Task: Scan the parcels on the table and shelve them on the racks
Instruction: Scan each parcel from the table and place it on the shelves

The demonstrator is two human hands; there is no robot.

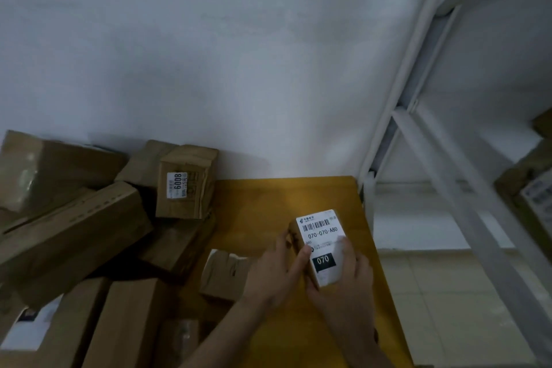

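Fingers of the left hand (276, 273) and right hand (348, 287) curl round a small parcel (321, 245), label up, likely for scanning, above the yellow table (260, 200); other parcels (89, 233) lie piled left, rack (466, 188) right.

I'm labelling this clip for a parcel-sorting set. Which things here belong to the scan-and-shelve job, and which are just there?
Belongs to the job:
- small labelled parcel, held by left hand and right hand
- piled brown parcels
- yellow table
- white rack

Just there:
- white wall
- tiled floor
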